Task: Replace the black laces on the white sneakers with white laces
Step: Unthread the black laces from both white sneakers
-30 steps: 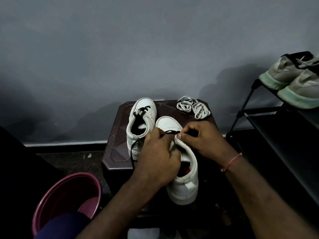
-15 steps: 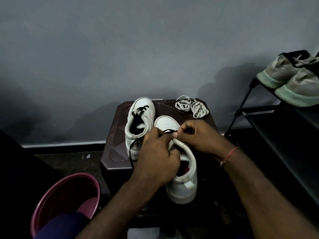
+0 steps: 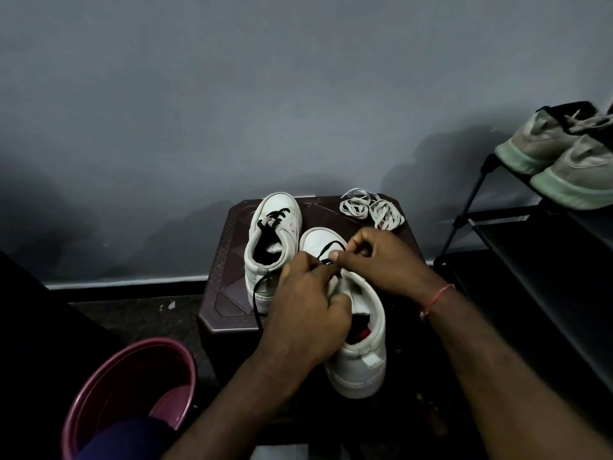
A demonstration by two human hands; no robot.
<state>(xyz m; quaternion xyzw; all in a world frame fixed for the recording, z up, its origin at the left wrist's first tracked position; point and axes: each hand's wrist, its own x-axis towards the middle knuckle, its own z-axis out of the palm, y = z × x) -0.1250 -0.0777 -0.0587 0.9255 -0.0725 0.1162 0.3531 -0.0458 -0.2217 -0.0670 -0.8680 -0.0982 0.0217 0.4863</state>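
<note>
The black lace (image 3: 326,248) at frame centre is pinched by the right hand (image 3: 381,260) for unthreading, while the left hand (image 3: 305,310) grips the white sneaker (image 3: 365,307) steady.

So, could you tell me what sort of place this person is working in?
Probably a corner of a home, perhaps an entryway: a black shoe rack holding grey sneakers stands at the right, a maroon plastic tub sits on the floor, and the white sneakers rest on a small brown stool.

2 wht sneakers (image 3: 276,209), 2 wht lace coils (image 3: 355,207), 2 grey shoes (image 3: 539,141), 1 tub (image 3: 109,360).
</note>
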